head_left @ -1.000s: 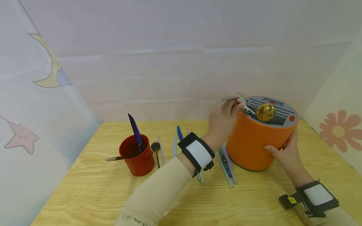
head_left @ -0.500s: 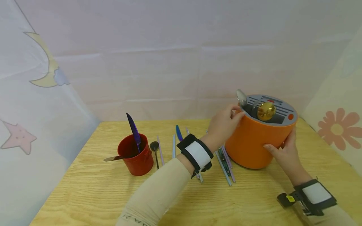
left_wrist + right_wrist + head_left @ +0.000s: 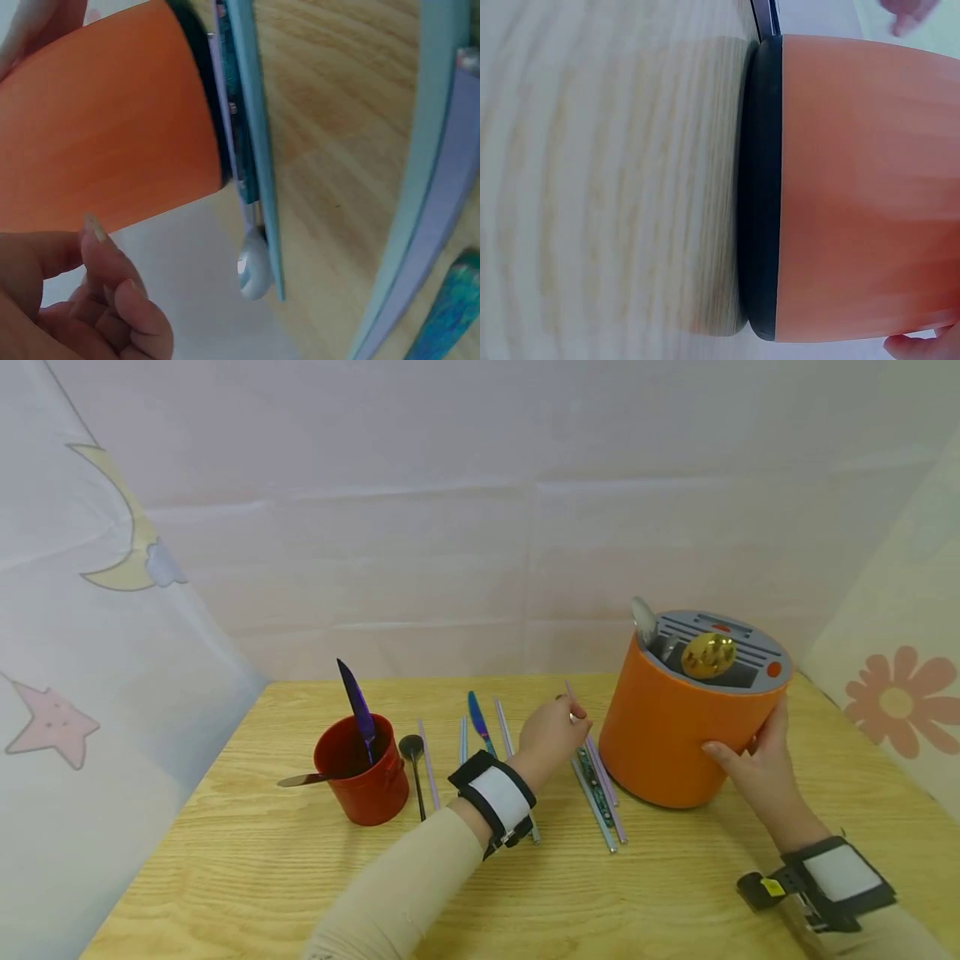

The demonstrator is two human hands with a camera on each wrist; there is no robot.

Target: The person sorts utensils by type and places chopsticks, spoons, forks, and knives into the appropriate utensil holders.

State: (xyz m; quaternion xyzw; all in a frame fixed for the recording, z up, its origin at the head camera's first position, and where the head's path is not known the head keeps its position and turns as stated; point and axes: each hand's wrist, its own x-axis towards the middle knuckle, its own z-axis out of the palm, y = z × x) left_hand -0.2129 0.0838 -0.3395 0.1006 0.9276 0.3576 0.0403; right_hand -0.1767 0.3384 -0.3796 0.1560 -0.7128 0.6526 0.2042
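Note:
My right hand (image 3: 761,772) grips the right side of an orange cutlery holder (image 3: 667,743), thumb on its front wall. A gold spoon (image 3: 707,656) and a silver spoon (image 3: 643,620) stick up from the grey slotted top, with a short silver piece (image 3: 669,647) low between them. To the left of the holder, my left hand (image 3: 553,732) hovers above the cutlery on the table, its fingers loosely curled around nothing. Nearby in the left wrist view lies a spoon with a silver bowl (image 3: 253,266) and dark green patterned handle (image 3: 238,142), beside a light-blue chopstick (image 3: 259,127).
A red cup (image 3: 367,793) at the left holds a purple knife (image 3: 356,702) and another utensil pointing left. Between cup and left hand lie a dark spoon (image 3: 412,747), a blue knife (image 3: 477,714) and several chopsticks. A printed cloth wall (image 3: 390,568) borders the table behind.
My left hand has let go of a piece of cutlery at the holder's top and moved down and left to the table. The piece sits lower in the holder. The right hand stays put.

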